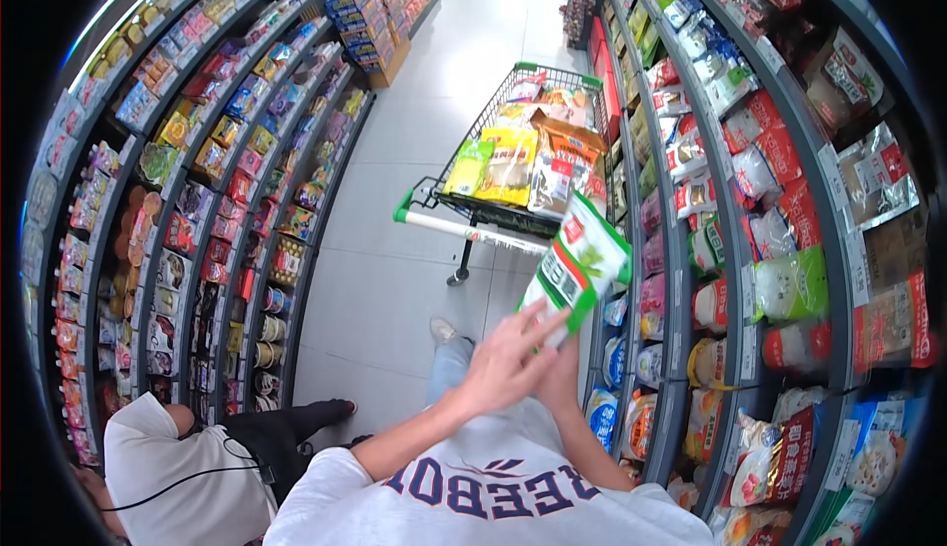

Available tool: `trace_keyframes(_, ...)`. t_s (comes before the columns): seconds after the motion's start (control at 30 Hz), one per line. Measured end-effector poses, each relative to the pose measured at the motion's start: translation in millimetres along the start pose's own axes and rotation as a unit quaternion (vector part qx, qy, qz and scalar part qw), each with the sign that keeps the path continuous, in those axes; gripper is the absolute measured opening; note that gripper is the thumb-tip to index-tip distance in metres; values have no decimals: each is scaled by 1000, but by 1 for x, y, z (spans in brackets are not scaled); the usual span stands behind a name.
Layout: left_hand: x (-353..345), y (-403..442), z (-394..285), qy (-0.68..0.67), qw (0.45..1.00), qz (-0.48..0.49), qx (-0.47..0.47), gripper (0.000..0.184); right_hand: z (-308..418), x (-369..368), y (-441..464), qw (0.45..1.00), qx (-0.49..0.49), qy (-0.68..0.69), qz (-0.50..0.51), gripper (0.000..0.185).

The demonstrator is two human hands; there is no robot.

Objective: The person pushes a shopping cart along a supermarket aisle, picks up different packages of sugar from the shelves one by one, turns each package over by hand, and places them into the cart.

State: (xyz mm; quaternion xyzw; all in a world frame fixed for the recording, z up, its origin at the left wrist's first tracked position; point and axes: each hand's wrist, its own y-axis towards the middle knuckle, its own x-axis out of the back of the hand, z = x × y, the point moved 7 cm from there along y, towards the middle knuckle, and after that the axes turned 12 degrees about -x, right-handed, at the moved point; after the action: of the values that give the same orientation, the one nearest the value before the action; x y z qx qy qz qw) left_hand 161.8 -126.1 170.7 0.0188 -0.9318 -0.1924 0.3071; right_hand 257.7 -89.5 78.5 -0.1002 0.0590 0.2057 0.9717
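Nearest us: white T-shirt with dark block lettering [493, 492]. Beyond, our left hand [505, 354] lies across a green-and-white plastic packet [575, 268], fingers extended, unclenched; our right hand [560, 373] appears to grasp its lower end. Packet tilted, near the white trolley handle [473, 231]. Farther: black wire trolley with green trim [596, 82], heaped with bags [508, 163]. Risks: slick film slipping from a one-handed grip; a jolt toppling upper bags. Right fingers mostly hidden; packet print blurred; outer shelves [843, 191] cut off.
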Motion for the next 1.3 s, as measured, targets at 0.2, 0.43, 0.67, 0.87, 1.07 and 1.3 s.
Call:
trace_keyframes(0.2,18,-7,30,-8,997,-56,61,61,-25,13,17,959,-133,248,21,48)
trace_keyframes(0.43,41,-11,109,-363,886,-90,274,61,-12,-7,39,916,-173,291,216,55)
trace_keyframes(0.67,51,28,147,-448,848,-132,252,58,2,-4,97,973,-119,49,194,64)
trace_keyframes(0.87,65,62,187,-477,829,-152,248,56,27,-21,127,971,-178,81,135,74)
trace_keyframes(1.07,75,92,213,-493,840,-72,214,80,8,-37,161,982,-150,97,53,78)
trace_keyframes(1.3,85,109,233,-509,836,13,207,95,-6,-53,177,983,-152,99,-10,82)
